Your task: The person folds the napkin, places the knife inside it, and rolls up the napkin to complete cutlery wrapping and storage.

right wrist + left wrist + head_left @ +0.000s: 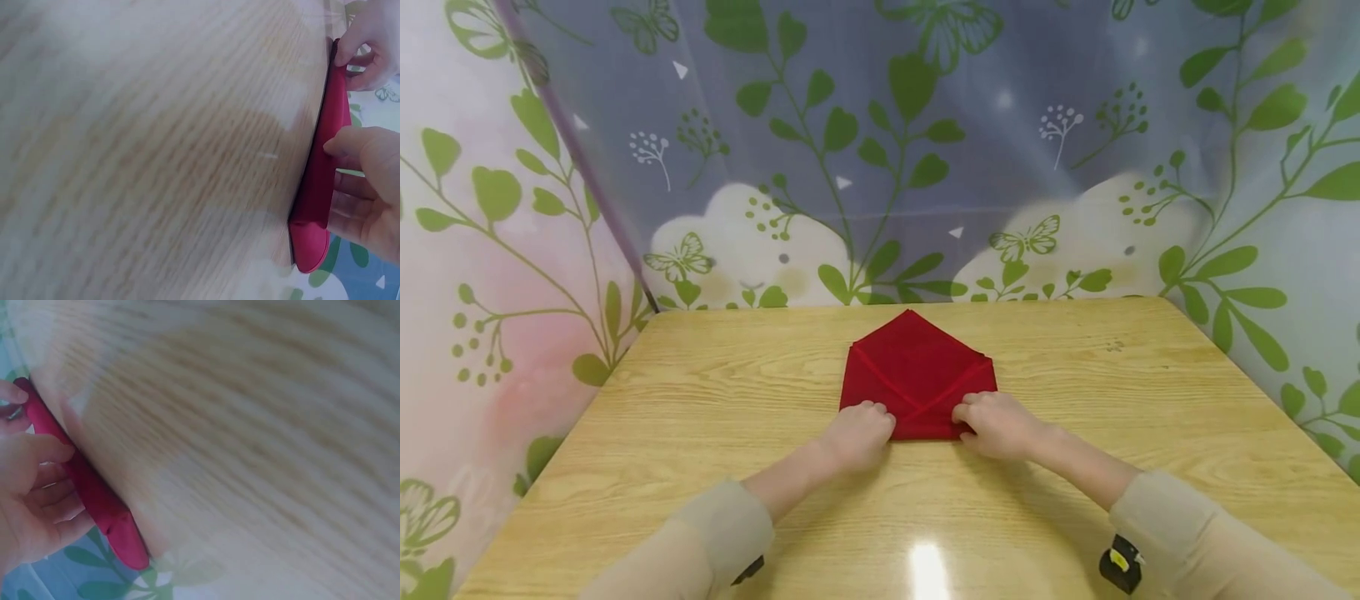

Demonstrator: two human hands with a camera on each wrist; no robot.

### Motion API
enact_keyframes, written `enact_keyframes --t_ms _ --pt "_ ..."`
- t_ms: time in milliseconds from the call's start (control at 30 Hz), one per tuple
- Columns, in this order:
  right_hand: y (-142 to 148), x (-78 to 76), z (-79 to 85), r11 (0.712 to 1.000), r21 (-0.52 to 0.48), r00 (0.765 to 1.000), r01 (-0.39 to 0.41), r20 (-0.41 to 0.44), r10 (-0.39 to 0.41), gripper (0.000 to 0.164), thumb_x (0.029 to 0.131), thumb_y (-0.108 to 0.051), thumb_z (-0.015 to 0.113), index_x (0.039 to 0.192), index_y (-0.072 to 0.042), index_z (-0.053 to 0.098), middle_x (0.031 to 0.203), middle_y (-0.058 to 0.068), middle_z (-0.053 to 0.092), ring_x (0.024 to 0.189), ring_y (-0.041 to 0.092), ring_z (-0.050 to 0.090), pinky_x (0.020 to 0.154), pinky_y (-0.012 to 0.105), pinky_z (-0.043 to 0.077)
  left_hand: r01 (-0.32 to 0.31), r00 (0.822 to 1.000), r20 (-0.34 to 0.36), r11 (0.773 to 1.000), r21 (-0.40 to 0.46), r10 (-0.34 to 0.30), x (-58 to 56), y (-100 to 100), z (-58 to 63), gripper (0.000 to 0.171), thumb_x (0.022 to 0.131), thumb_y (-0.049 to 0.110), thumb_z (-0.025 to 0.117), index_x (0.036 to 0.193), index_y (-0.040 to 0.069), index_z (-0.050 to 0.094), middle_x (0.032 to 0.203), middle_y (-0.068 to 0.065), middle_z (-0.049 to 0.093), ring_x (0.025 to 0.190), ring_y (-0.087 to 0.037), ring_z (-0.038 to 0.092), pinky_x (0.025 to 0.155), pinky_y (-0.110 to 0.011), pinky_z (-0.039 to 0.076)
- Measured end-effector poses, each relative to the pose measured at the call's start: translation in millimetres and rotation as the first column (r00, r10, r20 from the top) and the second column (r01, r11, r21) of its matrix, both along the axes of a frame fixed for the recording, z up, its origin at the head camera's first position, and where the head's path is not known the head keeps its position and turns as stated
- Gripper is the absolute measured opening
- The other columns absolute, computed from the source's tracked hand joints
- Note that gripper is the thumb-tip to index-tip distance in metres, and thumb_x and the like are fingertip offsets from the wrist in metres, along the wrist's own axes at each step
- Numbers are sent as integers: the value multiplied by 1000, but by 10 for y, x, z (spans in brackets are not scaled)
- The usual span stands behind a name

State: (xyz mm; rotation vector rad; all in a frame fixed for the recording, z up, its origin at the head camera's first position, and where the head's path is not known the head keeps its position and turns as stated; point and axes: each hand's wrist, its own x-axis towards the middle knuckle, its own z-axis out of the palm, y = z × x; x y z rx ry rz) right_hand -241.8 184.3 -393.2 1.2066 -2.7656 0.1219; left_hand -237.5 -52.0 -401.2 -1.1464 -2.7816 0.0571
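A red cloth (913,350), folded into an envelope shape, lies on the table with its pointed flap toward the back. My left hand (859,433) grips the near edge at its left corner. At the right end of that same edge, my right hand (1000,425) pinches the fabric between thumb and fingers. In the left wrist view the cloth's rolled or folded near edge (94,487) shows, with the left thumb (56,450) on it. The right wrist view shows the cloth (322,162) with the right thumb (340,144) against its near side.
The wooden table (700,367) runs around the cloth on all sides. Behind and at the sides hang patterned curtains (865,125) with leaves and butterflies. A dark wrist device (1122,564) sits under the right sleeve. Light glares on the table's near part.
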Motion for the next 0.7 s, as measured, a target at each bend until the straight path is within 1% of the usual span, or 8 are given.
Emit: enact_keyframes --t_ms 167,300,400,500,567,633,667,700 --pt "24 -15 5 998 4 998 -64 -18 64 9 76 -8 70 82 -7 63 78 3 60 71 18 58 65 31 48 -8 1000 10 1000 1 8 1 8 5 13 80 4 59 67 7 58 66 -3 50 62 -19 51 54 -26 43" --pt "37 -33 3 995 9 995 -97 2 97 10 78 -8 69 85 -7 63 81 3 62 73 16 59 66 32 49 -24 999 33 1000 15 24 10 10 17 13 80 3 59 67 6 59 67 -4 49 64 -19 49 54 -25 42" --pt "49 -47 13 993 13 993 -115 31 114 10 79 -8 68 88 -6 63 83 3 63 75 16 60 68 33 49 -20 998 52 999 36 18 5 5 33 15 78 2 59 64 7 57 65 -3 48 64 -19 48 54 -25 41" --pt "61 -71 29 991 10 990 -131 60 130 9 80 -7 67 89 -6 63 84 3 63 77 16 60 70 32 50 -1 996 92 998 64 -5 -17 -6 66 21 76 -1 57 59 9 50 59 0 45 59 -16 46 55 -25 39" --pt "69 -87 41 991 -1 987 -135 92 135 9 81 -6 66 89 -6 63 84 3 63 77 15 60 70 31 50 8 991 136 997 80 -19 -40 -13 98 25 74 -3 56 57 11 45 56 2 41 56 -13 40 54 -25 36" --pt "75 -104 52 991 -13 983 -136 125 136 9 81 -4 65 90 -5 64 85 2 64 77 14 60 70 30 50 8 982 188 996 91 -25 -64 -18 130 29 74 -5 55 56 12 40 54 4 35 56 -12 33 55 -25 33" --pt "77 -114 57 991 -20 980 -135 143 137 9 82 -4 65 90 -5 64 85 2 64 76 14 60 70 30 50 6 979 203 996 90 -24 -78 -19 140 28 74 -4 55 56 12 41 54 5 34 57 -12 33 54 -25 32" --pt "79 -121 65 991 -26 978 -134 160 136 9 82 -3 64 91 -5 64 85 2 64 77 14 60 70 30 50 -1 975 222 996 94 -19 -89 -22 148 24 75 -4 55 59 11 45 55 5 39 58 -12 36 55 -25 34"
